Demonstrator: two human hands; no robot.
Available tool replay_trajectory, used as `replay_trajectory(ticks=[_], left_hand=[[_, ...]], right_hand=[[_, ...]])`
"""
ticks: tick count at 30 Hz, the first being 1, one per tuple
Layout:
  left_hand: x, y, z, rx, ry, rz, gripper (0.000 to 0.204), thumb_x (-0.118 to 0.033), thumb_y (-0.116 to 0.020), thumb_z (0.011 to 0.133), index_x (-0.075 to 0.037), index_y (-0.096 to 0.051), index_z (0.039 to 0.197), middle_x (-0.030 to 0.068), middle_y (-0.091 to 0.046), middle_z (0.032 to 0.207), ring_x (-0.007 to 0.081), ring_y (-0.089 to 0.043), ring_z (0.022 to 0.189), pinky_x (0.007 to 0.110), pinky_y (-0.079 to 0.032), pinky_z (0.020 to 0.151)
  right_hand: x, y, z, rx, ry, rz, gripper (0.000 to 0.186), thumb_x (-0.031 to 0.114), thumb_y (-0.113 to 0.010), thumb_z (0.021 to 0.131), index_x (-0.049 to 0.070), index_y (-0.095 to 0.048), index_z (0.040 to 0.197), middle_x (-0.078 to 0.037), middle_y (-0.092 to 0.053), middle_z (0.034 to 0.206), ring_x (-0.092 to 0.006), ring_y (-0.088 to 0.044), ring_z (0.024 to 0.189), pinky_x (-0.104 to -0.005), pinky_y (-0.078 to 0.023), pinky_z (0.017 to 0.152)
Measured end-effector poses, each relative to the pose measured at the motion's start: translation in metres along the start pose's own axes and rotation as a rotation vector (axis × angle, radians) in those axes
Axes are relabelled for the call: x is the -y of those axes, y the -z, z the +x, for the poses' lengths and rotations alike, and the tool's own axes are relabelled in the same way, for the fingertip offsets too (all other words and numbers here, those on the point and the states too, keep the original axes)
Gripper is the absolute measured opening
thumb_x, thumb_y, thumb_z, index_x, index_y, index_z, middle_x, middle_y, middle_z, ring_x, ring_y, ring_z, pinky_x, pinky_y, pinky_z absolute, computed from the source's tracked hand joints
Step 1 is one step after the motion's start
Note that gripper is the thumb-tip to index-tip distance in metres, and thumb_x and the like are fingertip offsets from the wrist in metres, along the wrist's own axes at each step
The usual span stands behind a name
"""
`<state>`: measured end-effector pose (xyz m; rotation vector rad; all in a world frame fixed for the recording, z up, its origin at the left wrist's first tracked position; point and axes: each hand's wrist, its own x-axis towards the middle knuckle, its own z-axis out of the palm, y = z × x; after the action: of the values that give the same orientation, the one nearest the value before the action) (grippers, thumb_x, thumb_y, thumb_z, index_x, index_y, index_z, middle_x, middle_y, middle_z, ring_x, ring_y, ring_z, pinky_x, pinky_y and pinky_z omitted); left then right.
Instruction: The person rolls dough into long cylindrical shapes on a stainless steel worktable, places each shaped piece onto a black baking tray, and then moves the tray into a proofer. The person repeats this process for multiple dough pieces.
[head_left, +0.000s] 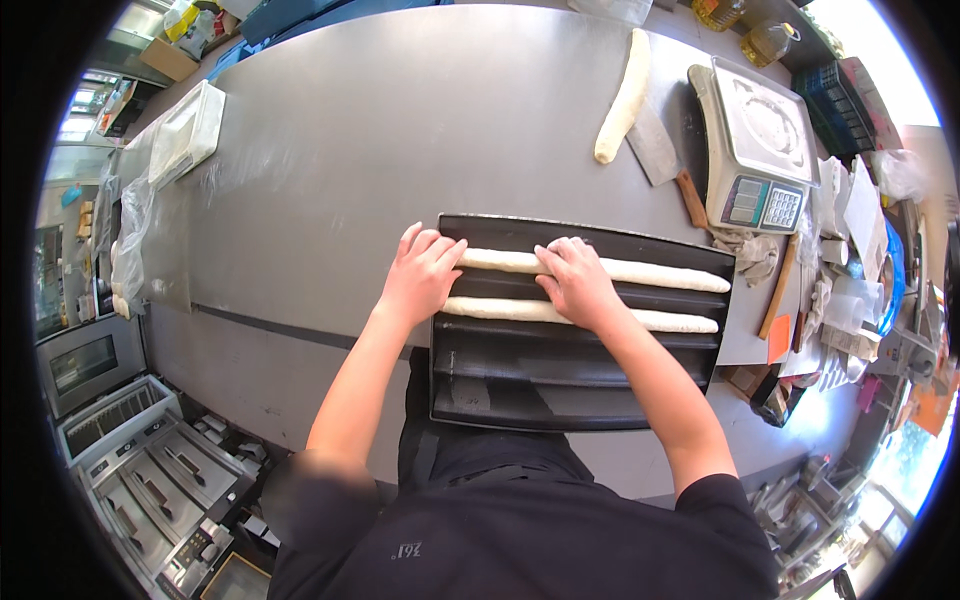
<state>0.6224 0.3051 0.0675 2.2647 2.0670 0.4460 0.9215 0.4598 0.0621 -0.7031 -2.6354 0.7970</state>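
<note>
A dark baguette tray (500, 372) with long grooves lies at the near edge of the table. Two long rolls of pale dough rest in its far grooves. At the left end of the far dough roll (665, 274), my left hand (422, 272) has its fingers closed around the tip. My right hand (578, 280) grips the same roll near its middle, thumb and fingers curled over it. The near dough roll (500, 310) runs parallel, partly hidden beneath my right hand and wrist. The grooves closer to my body hold no dough.
Another dough roll (624, 100) lies on the steel table (380, 130), touching a wooden-handled cleaver (655, 148). To its right stands a digital scale (765, 140), with a crumpled cloth (750, 252) below. A white tray (188, 132) sits far left.
</note>
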Motion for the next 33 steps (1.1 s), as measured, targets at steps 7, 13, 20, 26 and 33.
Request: replay_trajectory(ticks=[7, 13, 20, 26, 33], left_hand=[[0.001, -0.004, -0.001, 0.135, 0.074, 0.123, 0.046, -0.012, -0.085, 0.094, -0.009, -0.078, 0.139, 0.0043, -0.077, 0.128, 0.0286, -0.067, 0.129, 0.051, -0.046, 0.125], [-0.03, 0.028, -0.067, -0.158, 0.318, -0.145, 0.036, -0.002, -0.077, 0.098, -0.005, -0.079, 0.133, 0.0098, -0.078, 0.13, 0.0333, -0.07, 0.123, 0.049, -0.051, 0.114], [-0.055, 0.076, -0.278, 0.077, 0.689, -0.277, 0.021, -0.001, -0.071, 0.099, -0.006, -0.082, 0.116, 0.0133, -0.081, 0.116, 0.0372, -0.075, 0.112, 0.05, -0.059, 0.097], [-0.089, 0.096, -0.446, 0.177, 1.339, -0.358, 0.024, -0.011, -0.067, 0.107, -0.009, -0.086, 0.121, 0.0158, -0.082, 0.115, 0.04, -0.079, 0.109, 0.049, -0.064, 0.098], [-0.028, 0.079, -0.559, 0.658, 1.403, -0.518, 0.033, -0.021, -0.069, 0.107, -0.01, -0.085, 0.134, 0.0172, -0.086, 0.131, 0.038, -0.081, 0.121, 0.049, -0.064, 0.107]], right_hand=[[-0.034, 0.019, 0.044, -0.447, -0.211, -0.016, 0.035, 0.01, -0.083, 0.101, -0.001, -0.074, 0.133, -0.019, -0.07, 0.116, -0.0377, -0.067, 0.105, -0.0476, -0.055, 0.096], [-0.119, 0.035, 0.143, -0.547, -0.81, -0.175, 0.075, 0.044, -0.087, 0.101, -0.012, -0.062, 0.143, -0.033, -0.066, 0.134, -0.0461, -0.067, 0.129, -0.0534, -0.054, 0.112], [-0.251, 0.018, 0.183, -0.377, -0.922, -0.122, 0.059, 0.033, -0.087, 0.08, -0.008, -0.08, 0.122, -0.029, -0.083, 0.121, -0.0414, -0.082, 0.116, -0.0534, -0.065, 0.103], [-0.344, 0.056, 0.181, -0.433, -0.923, 1.499, 0.036, 0.022, -0.055, 0.105, 0.001, -0.074, 0.127, -0.011, -0.076, 0.101, -0.0329, -0.078, 0.088, -0.0491, -0.067, 0.078], [-0.226, 0.177, 0.251, -0.46, -0.679, 1.198, 0.012, 0.02, -0.059, 0.104, 0.012, -0.066, 0.097, -0.002, -0.062, 0.08, -0.0175, -0.061, 0.067, -0.0346, -0.051, 0.063]])
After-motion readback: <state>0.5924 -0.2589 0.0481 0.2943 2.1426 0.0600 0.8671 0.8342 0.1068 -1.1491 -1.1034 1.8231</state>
